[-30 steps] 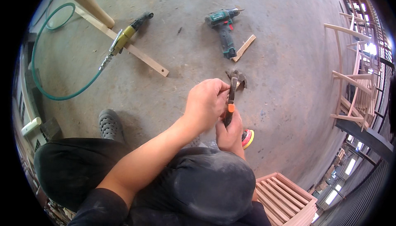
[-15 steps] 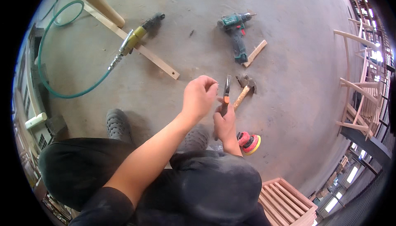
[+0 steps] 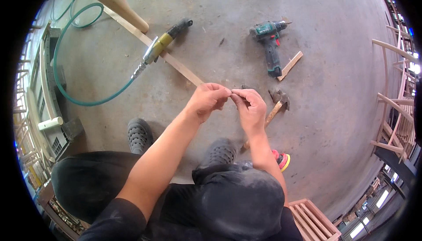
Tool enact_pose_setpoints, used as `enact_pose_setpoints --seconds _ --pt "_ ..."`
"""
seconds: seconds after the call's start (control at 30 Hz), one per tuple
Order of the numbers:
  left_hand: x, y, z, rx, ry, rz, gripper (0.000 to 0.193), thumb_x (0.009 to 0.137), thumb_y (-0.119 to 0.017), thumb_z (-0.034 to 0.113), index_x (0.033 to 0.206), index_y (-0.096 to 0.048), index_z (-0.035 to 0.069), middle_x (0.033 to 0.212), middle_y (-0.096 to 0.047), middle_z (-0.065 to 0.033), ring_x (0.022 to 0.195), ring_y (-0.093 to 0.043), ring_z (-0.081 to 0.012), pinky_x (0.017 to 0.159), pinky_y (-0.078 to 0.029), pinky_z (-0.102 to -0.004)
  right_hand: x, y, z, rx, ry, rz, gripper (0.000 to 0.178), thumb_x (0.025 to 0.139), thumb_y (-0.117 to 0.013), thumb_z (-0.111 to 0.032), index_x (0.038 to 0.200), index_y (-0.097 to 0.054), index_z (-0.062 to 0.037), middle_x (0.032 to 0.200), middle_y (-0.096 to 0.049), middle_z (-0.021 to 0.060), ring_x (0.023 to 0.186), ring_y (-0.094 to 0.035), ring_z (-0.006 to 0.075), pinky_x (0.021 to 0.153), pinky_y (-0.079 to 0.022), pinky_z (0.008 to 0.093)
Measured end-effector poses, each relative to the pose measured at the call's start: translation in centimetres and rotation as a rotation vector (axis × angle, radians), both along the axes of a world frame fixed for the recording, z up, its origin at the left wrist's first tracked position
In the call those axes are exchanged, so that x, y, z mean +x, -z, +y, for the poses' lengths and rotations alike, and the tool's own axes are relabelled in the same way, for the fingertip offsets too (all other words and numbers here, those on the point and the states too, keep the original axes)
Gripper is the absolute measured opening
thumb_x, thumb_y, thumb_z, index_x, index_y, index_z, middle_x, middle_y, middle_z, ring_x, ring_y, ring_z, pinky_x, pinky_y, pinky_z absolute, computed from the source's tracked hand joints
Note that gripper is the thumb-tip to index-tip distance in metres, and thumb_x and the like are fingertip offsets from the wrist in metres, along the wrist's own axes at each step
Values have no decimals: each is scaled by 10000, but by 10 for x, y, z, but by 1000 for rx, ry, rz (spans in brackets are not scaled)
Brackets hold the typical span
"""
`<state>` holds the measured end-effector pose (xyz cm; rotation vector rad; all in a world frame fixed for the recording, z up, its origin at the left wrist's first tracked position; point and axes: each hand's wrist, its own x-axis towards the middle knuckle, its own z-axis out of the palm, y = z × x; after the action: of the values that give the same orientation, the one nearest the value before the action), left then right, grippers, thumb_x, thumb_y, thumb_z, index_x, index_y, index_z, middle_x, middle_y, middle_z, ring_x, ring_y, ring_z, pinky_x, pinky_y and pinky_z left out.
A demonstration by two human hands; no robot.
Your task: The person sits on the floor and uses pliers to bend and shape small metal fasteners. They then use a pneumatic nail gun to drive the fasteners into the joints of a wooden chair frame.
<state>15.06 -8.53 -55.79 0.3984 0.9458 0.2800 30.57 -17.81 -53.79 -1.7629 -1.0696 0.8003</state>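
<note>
My left hand (image 3: 207,102) and my right hand (image 3: 252,111) meet at the fingertips over the floor, each in a pinch. Whatever sits between the fingertips is too small to make out. A dark metal tip of the pliers (image 3: 245,86) shows just beyond my right fingers; the rest is hidden by that hand, which appears to keep the pliers in its palm. Right of my right hand lies a hammer (image 3: 273,112) with a wooden handle, partly covered by my wrist. Beyond my left hand a flat wooden strip (image 3: 182,68) runs toward the far left.
A yellow air tool (image 3: 161,45) on a green hose (image 3: 83,103) rests across the strip. Farther right lie a green cordless drill (image 3: 270,43) and a short wood piece (image 3: 290,66). A red and yellow sander (image 3: 283,159) is beside my right forearm. Slatted wood (image 3: 314,221) stands lower right.
My right hand has risen to meet the left at the fingertips, and the pliers that stood upright in it are now mostly hidden. The whole view has shifted slightly.
</note>
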Motion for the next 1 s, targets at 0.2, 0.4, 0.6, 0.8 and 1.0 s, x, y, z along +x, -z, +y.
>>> enact_pose_setpoints --seconds 0.2,0.4,0.6,0.8,1.0 --pt "-21 -10 42 196 200 149 170 983 -757 166 1033 -772 4 831 -722 -42 718 -649 -119 662 -546 -291 1 10 33 111 -150 -40 79 967 -773 -68 1021 -749 -15 925 -722 49 767 -641 105 658 -514 262" --pt "-63 3 131 1385 303 1193 572 924 -805 320 1366 -650 -7 1242 -720 -170 1144 -683 -296 1003 -542 -409 0 22 73 -10 180 543 193 1029 -747 -201 1030 -735 -8 885 -704 23 762 -625 97 690 -508 233" --pt "-88 22 189 1309 826 1248 584 881 -806 368 1314 -643 11 1195 -712 -225 1151 -675 -389 997 -534 -476 -11 20 103 103 200 520 171 1032 -744 -174 1043 -727 -4 891 -701 12 782 -618 74 692 -512 233" --pt "-70 -23 161 1153 757 830 405 883 -799 352 1108 -712 27 916 -707 -198 858 -675 -393 800 -534 -469 4 1 110 302 94 -36 73 981 -754 -61 1031 -725 -16 959 -762 90 824 -703 186 742 -567 296" --pt "-62 -84 97 1023 768 482 393 869 -802 351 1074 -733 22 871 -692 -212 839 -686 -395 771 -537 -458 6 -22 98 413 -88 -263 123 900 -779 43 990 -713 -8 1041 -790 166 882 -768 283 748 -603 345"
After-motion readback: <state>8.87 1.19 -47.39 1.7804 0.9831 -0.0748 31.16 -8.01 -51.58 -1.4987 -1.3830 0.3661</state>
